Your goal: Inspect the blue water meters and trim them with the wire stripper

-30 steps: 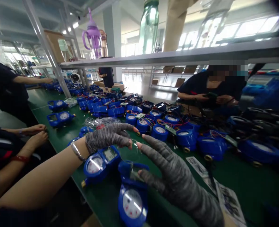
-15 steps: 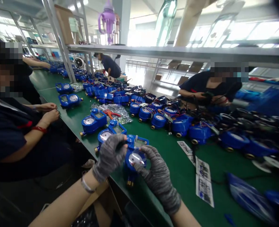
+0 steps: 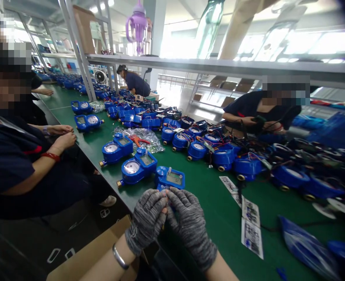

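Observation:
Both my hands wear grey knit gloves and meet over the near end of a blue water meter [image 3: 170, 178] on the green table [image 3: 213, 195]. My left hand [image 3: 147, 216] is curled, its fingers pressed on the meter's round dial end, which is hidden. My right hand [image 3: 187, 220] wraps over the same end from the right. Only the meter's display part with a small grey screen shows above my fingers. Two more blue meters [image 3: 137, 168] [image 3: 116, 147] lie just to the left in a row.
Many blue meters [image 3: 223, 156] with coloured wires crowd the table's middle and back. Printed label sheets [image 3: 251, 224] lie right of my hands. A person in dark clothing [image 3: 20, 164] sits at my left, another [image 3: 260, 111] works opposite. A cardboard box [image 3: 96, 249] sits below the table edge.
My hands and the meter have come nearer to the table's front edge. Both hands now cover the dial that was showing half a second ago.

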`<state>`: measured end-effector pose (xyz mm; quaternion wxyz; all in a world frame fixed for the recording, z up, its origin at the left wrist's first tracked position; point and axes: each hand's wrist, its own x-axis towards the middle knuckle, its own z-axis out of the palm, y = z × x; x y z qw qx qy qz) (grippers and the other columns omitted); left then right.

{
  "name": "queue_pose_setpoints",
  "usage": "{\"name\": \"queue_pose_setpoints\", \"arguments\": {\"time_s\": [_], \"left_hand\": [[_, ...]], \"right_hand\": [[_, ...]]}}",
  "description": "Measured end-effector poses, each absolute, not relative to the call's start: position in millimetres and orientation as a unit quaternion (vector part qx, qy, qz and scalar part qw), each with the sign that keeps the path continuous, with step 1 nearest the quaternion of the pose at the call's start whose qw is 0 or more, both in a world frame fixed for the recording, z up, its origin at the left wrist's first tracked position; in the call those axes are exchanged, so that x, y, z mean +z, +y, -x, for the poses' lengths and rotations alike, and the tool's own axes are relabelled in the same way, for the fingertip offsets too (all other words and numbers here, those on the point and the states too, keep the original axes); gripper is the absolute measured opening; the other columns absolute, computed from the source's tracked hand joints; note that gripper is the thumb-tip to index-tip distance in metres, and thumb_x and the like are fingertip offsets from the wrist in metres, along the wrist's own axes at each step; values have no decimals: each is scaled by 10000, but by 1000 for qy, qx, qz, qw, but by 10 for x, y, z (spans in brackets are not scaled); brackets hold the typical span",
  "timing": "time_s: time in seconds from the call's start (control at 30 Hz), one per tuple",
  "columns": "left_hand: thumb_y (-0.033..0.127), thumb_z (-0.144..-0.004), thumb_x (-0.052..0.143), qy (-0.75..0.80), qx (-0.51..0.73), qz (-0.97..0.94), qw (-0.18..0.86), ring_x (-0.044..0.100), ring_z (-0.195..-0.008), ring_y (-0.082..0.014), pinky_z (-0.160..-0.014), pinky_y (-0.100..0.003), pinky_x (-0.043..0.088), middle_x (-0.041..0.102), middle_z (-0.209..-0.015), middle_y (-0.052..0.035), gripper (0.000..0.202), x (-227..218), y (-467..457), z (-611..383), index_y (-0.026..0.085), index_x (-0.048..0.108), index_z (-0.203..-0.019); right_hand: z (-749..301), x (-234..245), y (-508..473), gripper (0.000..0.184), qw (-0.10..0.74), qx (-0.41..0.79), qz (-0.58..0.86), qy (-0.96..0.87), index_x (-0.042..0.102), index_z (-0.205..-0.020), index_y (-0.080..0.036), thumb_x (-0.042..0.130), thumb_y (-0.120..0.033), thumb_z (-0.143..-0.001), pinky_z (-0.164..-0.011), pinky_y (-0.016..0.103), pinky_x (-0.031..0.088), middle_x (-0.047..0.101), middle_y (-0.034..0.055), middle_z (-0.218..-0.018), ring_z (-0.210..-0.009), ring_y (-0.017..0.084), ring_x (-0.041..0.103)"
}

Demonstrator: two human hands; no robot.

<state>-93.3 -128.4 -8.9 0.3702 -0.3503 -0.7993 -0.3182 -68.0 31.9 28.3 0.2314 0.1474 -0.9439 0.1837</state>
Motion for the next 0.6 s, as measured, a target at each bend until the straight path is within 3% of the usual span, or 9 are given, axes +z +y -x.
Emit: {"name": "queue_pose_setpoints", "arguments": {"time_s": [0.17,0.33,0.47,0.53,0.6], "left_hand": [[132,-876,496,-794,-302,356,390,532,-1213,-238,-1061,-450,463,627,-1197,-114,333,-130,-1228,963,141,567,-1201],[150,-828,538,-764,-283,397,424,591,-1134,-253,-1009,-474,505,666,-1082,-119,276,-135,-1195,1034,145,589,-1100],[306,-845,572,-759,-264,377,460,610,-1105,-289,-959,-503,546,669,-1051,-132,293,-395,-1110,1081,167,631,-1096],[408,-824,604,-740,-252,364,507,643,-1043,-284,-878,-466,597,681,-1017,-112,340,-608,-1033,1222,249,642,-1123],[514,-758,658,-727,-230,374,528,653,-1024,-285,-752,-435,627,684,-1038,-71,430,-797,-962,1486,431,600,-1176]], "right_hand": [[646,494,456,372,184,228,-192,-937,647,-1198,-192,561,-263,-843,-992,498,437,637,88,-1232,-1099,293,569],[1344,878,847,292,98,378,-164,-906,630,-1134,-189,523,-333,-903,-828,338,536,688,71,-1084,-942,210,650],[2530,1054,676,282,59,191,-126,-972,654,-1059,-138,441,-290,-954,-823,316,503,694,101,-1007,-911,207,640],[3070,1069,382,228,32,150,-154,-976,684,-978,-126,536,-290,-919,-803,304,499,699,108,-937,-875,208,644],[3474,1040,49,230,27,134,-183,-974,678,-970,-116,613,-323,-893,-797,317,510,687,107,-933,-862,200,642]]}}
